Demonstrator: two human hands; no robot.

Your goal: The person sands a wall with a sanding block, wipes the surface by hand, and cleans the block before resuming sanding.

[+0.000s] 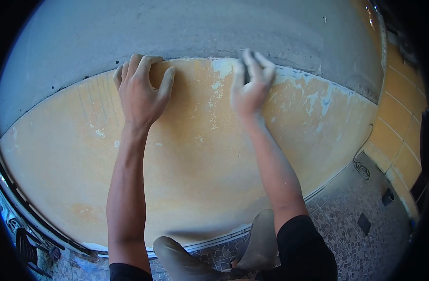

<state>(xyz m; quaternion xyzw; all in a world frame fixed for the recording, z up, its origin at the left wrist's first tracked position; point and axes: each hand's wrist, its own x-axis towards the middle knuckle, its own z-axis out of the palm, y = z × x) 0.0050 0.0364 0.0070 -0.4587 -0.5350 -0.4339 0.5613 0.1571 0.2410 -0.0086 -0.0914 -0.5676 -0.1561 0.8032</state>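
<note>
My left hand [142, 91] rests on the wall where the yellow paint [186, 136] meets a grey upper band [191, 28]. Its dusty fingers are bent but apart, with the thumb held away, and nothing is in them. To the right, my right hand [255, 86] is at the same border, smeared by motion. Its whitened fingers curl around something dark [246, 65], mostly hidden, whose kind I cannot make out. Near both hands the yellow surface has pale, flaking patches [222, 68].
A coiled cable [362, 171] hangs at the lower right by the wall. On the patterned stone floor [334, 215] are a dark square piece [364, 224] and a small dark cup-like object [388, 197]. Yellow tiles [396, 112] cover the right side. A dark chair-like object [26, 246] stands lower left.
</note>
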